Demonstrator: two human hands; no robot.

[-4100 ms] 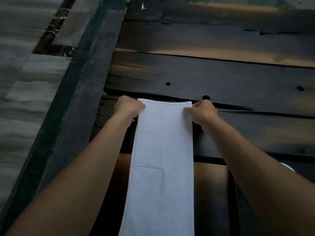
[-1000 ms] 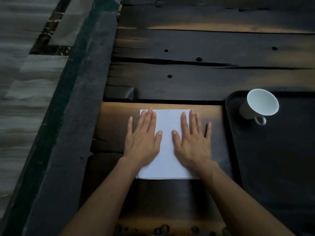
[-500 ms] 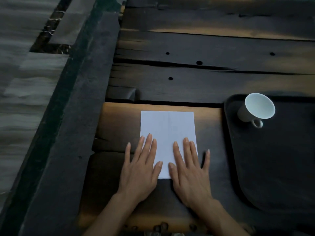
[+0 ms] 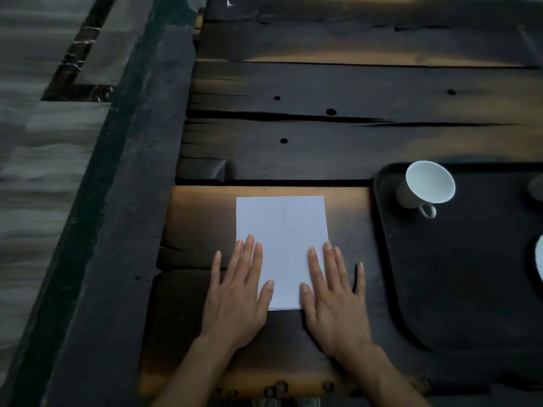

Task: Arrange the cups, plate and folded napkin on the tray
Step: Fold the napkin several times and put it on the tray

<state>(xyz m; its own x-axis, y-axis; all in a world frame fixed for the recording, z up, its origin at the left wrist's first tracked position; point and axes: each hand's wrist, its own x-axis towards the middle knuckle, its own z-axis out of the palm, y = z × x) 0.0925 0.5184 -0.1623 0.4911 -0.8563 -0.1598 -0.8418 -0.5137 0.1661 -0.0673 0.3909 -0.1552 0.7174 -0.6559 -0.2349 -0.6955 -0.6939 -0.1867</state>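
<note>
A white folded napkin [image 4: 282,239] lies flat on the dark wooden table, left of a black tray [image 4: 458,289]. My left hand [image 4: 238,298] rests flat with spread fingers on the napkin's near left corner. My right hand [image 4: 335,298] lies flat on its near right corner. Both hands hold nothing. A white cup [image 4: 424,188] with a handle stands in the tray's far left corner. A white plate's rim [image 4: 539,259] shows at the right frame edge, on the tray.
The table [image 4: 323,142] is made of rough dark planks with gaps and holes. Its left edge [image 4: 117,230] drops to a pale tiled floor. A dim round object [image 4: 536,188] sits at the tray's far right, cut off by the frame.
The long napkin strip was folded into a short rectangle. Both hands slid from its middle toward its near edge, then spread apart to the two near corners.
</note>
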